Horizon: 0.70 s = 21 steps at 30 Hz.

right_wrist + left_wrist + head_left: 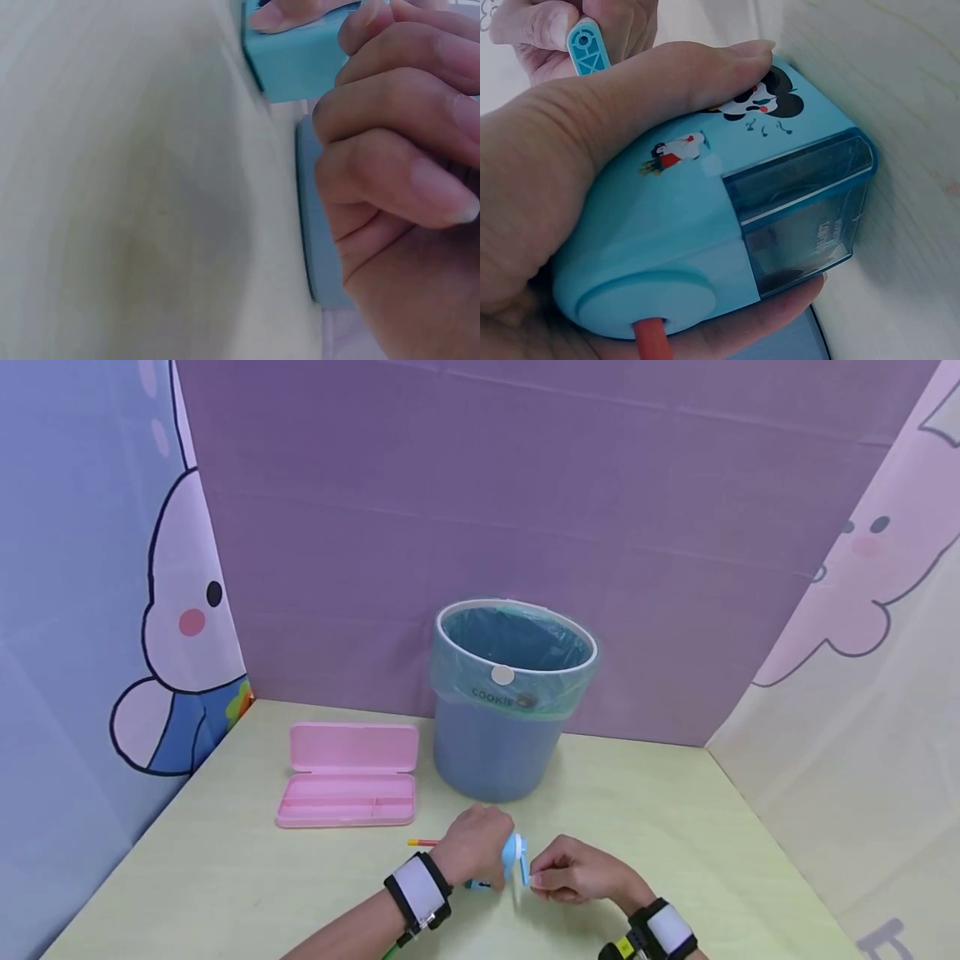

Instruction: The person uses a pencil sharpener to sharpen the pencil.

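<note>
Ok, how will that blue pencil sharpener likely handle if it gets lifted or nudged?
The pencil sharpener is probably stiff: it shows no dent where the left hand grips it. Its smooth surface may be slippery. With the pencil jutting from one end, a sideways bump could catch or snap that.

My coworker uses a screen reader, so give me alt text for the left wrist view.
A left hand grips a light blue pencil sharpener with a red pencil in it and a see-through compartment. Behind, the right hand pinches the crank handle.
</note>
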Each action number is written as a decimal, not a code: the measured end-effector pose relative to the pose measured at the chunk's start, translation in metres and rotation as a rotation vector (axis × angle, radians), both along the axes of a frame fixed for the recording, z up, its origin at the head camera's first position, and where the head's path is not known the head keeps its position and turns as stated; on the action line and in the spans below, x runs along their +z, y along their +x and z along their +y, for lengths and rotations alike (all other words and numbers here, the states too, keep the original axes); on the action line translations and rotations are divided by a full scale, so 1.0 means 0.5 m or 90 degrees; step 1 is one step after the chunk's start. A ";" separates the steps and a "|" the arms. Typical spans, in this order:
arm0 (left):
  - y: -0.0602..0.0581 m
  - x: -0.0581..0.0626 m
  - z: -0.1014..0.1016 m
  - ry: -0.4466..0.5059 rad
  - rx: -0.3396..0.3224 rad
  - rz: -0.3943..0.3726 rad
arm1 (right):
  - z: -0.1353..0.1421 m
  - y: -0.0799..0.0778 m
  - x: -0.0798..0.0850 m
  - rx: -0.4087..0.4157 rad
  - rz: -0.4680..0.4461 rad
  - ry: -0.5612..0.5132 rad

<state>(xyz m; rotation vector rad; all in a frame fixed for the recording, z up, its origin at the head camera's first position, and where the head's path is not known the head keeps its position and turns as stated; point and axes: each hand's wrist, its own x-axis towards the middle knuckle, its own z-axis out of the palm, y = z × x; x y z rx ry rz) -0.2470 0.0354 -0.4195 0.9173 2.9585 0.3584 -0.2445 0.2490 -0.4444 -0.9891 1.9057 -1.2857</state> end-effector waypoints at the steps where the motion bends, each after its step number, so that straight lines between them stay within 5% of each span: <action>1: 0.000 0.000 0.000 -0.002 0.001 0.001 | 0.000 0.000 0.001 0.000 0.003 -0.003; 21: 0.001 -0.002 0.002 0.004 0.000 0.001 | 0.003 -0.002 0.030 -0.002 0.042 -0.051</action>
